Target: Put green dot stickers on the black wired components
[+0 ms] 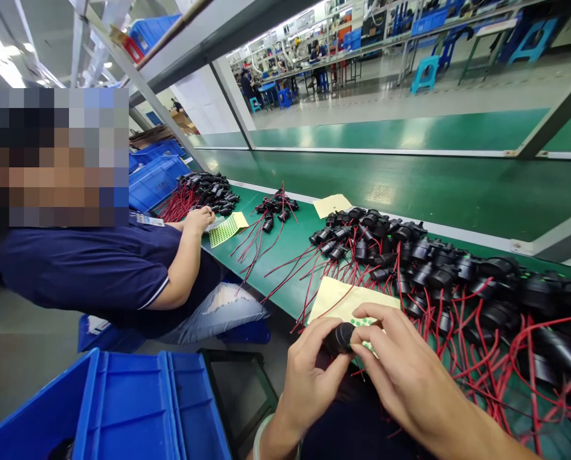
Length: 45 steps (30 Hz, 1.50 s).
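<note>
My left hand (312,374) is closed around a round black part (342,337), thumb and fingers on its sides. At the near right end of that part, the thumb and index fingertips of my right hand (393,358) are pinched together; whatever is between them is too small or hidden to name. Just behind both hands lies a pale yellow sheet (336,298) with green dot stickers (361,321), partly covered by my fingers. Many black parts (441,276) with red wires (481,342) are heaped to the right and beyond the sheet.
A co-worker (98,275) sits at the left, hands by another dotted sheet (228,230). Further black parts (209,190) lie past them. A second yellow sheet (332,205) is near the bench's back edge. Blue crates (127,406) stand lower left. Metal frame posts (561,115) rise behind the bench.
</note>
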{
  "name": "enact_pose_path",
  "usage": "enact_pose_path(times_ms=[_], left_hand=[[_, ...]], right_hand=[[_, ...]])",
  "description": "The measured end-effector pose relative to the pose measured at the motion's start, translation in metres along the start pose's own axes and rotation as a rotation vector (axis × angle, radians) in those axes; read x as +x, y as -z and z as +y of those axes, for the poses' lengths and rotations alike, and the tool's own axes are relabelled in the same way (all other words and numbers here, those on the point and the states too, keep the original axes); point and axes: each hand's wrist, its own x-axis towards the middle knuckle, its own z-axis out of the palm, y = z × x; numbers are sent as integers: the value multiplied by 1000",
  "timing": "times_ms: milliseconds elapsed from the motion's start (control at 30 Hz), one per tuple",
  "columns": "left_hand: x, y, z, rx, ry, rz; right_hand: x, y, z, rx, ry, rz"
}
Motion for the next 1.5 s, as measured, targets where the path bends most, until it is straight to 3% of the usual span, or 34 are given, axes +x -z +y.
enact_pose_path(times_ms=[133, 633, 1000, 1233, 1500], left_hand=[[0, 0, 0, 18, -13, 8], [0, 0, 0, 83, -49, 42], [0, 2, 0, 102, -56, 70], [1, 0, 2, 103, -62, 91], [0, 2, 6, 134, -99, 161]], right_hand=[[1, -2, -1, -96, 41, 56], [2, -1, -3, -195, 111, 24], [-2, 3, 2, -63, 76, 143], [-16, -1, 1, -35, 105, 119], [-19, -8, 0, 97, -12, 231]])
